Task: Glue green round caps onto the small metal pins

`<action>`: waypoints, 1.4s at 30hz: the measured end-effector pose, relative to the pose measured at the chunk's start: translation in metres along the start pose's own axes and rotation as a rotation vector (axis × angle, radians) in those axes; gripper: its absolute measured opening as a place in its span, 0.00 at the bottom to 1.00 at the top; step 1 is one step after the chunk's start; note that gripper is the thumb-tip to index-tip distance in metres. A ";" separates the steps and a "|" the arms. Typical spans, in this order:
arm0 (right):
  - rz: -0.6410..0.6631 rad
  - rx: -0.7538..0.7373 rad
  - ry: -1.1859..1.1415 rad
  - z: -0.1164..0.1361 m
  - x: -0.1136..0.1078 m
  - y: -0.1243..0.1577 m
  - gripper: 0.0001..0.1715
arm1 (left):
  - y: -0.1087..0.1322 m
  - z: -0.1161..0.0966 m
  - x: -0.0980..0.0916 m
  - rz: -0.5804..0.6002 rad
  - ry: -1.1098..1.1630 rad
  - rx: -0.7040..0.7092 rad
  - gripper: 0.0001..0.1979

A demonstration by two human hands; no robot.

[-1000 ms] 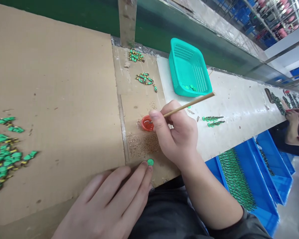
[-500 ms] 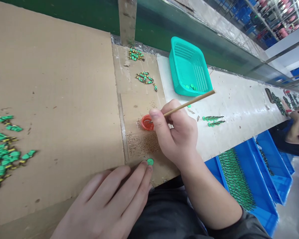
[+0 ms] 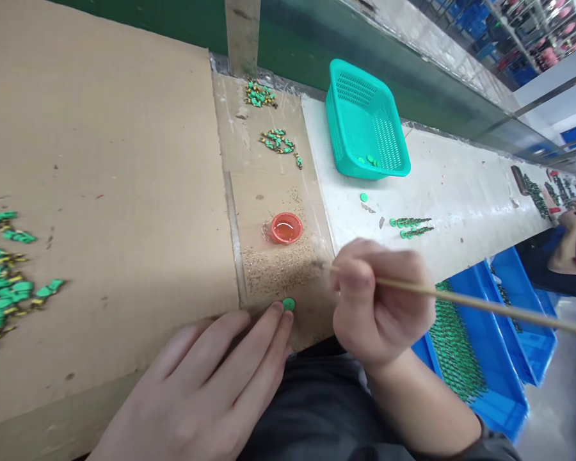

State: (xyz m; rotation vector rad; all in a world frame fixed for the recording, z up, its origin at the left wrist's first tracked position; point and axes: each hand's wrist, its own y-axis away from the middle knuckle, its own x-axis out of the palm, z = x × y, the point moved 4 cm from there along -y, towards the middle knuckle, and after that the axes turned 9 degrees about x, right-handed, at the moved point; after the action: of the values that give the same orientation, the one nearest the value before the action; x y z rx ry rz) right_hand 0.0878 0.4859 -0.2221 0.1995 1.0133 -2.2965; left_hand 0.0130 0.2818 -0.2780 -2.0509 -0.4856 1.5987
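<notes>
My left hand [image 3: 221,378] lies flat at the near edge of the cardboard, its fingers stretched out. Two of its fingertips touch a small green disc [image 3: 288,304] that looks like a button. Between the thumb and fingers of my right hand [image 3: 384,301] is a thin wooden stick [image 3: 465,299], smeared by motion. The stick's tip is over the board to the right of the disc; whether it touches is unclear. A small red cup [image 3: 287,228] of clear amber liquid stands farther back, beside many tiny dried specks [image 3: 278,269].
A turquoise basket [image 3: 345,168] holds several green discs; another green disc [image 3: 363,197] lies before it. Small green-and-yellow figures [image 3: 9,291] are heaped at left. Two assembled rows [image 3: 413,223] lie at right. Blue bins [image 3: 502,400] stand below. A co-worker's hand [image 3: 573,221] is far right.
My right hand has moved right and nearer to me, taking the stick out of the red cup and lowering it. My left hand stays at the green disc. The view has shifted slightly.
</notes>
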 end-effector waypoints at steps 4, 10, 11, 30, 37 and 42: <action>0.074 -0.014 -0.022 0.009 -0.005 0.031 0.08 | 0.002 0.000 -0.001 0.036 0.025 -0.014 0.17; 0.091 -0.009 -0.021 0.006 0.000 0.043 0.12 | 0.001 0.001 0.000 0.051 0.018 -0.018 0.18; 0.091 -0.002 -0.021 0.006 0.001 0.042 0.12 | 0.001 0.001 0.001 0.057 0.022 -0.019 0.18; 0.144 0.061 0.010 0.006 0.001 0.042 0.17 | -0.002 0.001 -0.002 0.050 -0.089 0.065 0.19; 0.157 0.068 -0.011 0.004 0.000 0.043 0.15 | -0.001 0.002 -0.001 0.058 -0.133 0.098 0.20; 0.017 0.123 -0.088 -0.001 -0.003 0.047 0.08 | 0.001 0.003 -0.003 0.063 -0.147 0.085 0.19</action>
State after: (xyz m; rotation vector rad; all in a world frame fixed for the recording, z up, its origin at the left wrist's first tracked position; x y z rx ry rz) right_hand 0.1182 0.4639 -0.2507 0.1548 0.8235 -2.3322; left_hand 0.0096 0.2802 -0.2770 -1.9122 -0.4003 1.7849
